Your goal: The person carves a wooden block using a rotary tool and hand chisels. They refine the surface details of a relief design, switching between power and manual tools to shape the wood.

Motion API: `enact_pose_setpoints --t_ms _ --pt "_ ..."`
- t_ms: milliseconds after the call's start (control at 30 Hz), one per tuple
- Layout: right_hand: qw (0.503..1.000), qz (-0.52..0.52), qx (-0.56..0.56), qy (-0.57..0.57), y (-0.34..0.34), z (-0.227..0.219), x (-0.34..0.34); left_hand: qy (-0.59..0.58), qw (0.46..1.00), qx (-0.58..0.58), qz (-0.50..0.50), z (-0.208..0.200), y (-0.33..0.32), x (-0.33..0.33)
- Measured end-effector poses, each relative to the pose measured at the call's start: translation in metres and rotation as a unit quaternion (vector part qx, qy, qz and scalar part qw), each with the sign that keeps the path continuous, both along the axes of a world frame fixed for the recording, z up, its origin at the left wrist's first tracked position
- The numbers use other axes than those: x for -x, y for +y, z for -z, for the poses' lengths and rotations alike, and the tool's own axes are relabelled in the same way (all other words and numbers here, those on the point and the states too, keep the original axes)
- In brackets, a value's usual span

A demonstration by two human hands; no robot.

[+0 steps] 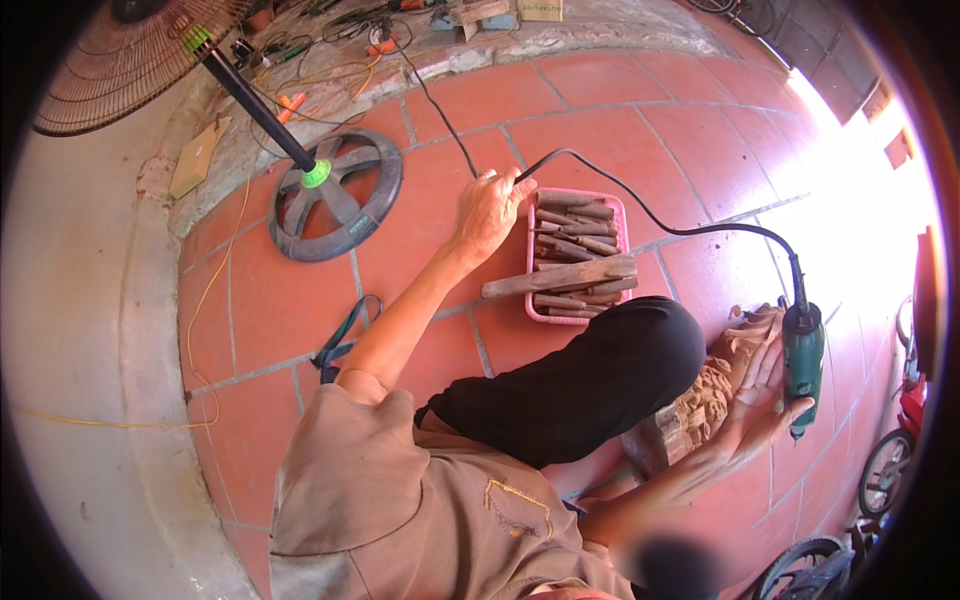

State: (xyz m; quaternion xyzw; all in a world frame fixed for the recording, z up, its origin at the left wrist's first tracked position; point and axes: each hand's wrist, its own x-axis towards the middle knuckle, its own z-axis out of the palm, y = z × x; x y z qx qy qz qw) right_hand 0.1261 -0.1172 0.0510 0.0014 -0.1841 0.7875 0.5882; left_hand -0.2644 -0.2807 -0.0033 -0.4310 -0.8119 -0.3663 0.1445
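Note:
My left hand (pixel 488 212) is raised ahead of me, its fingers closed round a black power cord (pixel 660 222). From there the cord loops over to the right and runs into the top of a green rotary tool (pixel 803 365). My right hand (pixel 755 395) holds this tool upright at my right side, thumb across its lower body and fingers stretched along it. The tool's tip points down. A carved piece of wood (pixel 703 400) with rough, leafy relief lies beside my right knee, partly hidden by the knee and my right arm.
A pink basket (pixel 622 218) full of wooden-handled tools stands past my knee, with a flat wooden stick (pixel 560 277) across it. A fan base (pixel 360 222) sits to the left. A dark strap (pixel 335 345), a yellow cord (pixel 222 310) and parked bikes (pixel 885 470) lie around the tiled floor.

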Motion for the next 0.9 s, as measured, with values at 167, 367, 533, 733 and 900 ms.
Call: enact_pose_setpoints --t_ms 167,367,533,733,900 --pt "0.999 0.024 0.019 -0.041 -0.001 -0.002 0.006 -0.005 0.999 -0.022 0.024 0.002 0.001 0.0" --pt "0.999 0.014 0.021 -0.022 0.0 -0.003 0.005 0.0 1.0 -0.007 0.009 -0.012 -0.006 -0.011" --pt "0.999 0.01 0.008 -0.04 0.001 -0.002 0.008 0.008 0.999 -0.042 -0.006 -0.033 -0.006 -0.009" --pt "0.997 0.033 0.011 -0.07 -0.005 -0.006 0.016 0.033 0.998 -0.058 0.02 -0.026 -0.005 -0.007" --pt "0.999 0.013 0.014 -0.049 -0.002 -0.003 0.011 0.015 0.999 -0.046 0.002 -0.038 -0.023 -0.018"
